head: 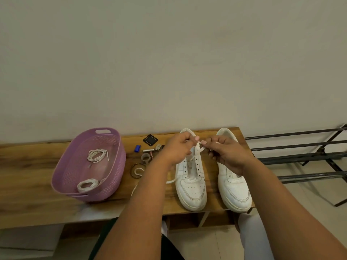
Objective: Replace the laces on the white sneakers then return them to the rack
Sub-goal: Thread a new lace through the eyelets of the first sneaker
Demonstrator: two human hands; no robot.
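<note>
Grip: left hand [175, 149] and right hand [226, 153] both have fingers curled, each pinching a part of one flat white lace [199, 149] above the near-left sneaker [190, 182]. Pinch points sit close together, just over the upper eyelets; likely so the lace tip can be steered through a hole with short, controlled slack. Whether the lace is going in or coming out cannot be told.

Below the grip: the sneaker stands on the table [28, 175], toe toward the person, most eyelets bare. A loose lace end trails out to the left of it, under the left forearm.

Right of the grip: second sneaker [233, 186], partly covered by the right hand; its lacing is hidden.

Left of the grip: small clutter (blue cap [137, 148], rings, a dark square pad [150, 140]), then a purple basket [114, 166] holding two coiled laces [97, 155].

Far right: black metal rack [300, 158], well apart. Judgement: the trailing end could snag the clutter.
</note>
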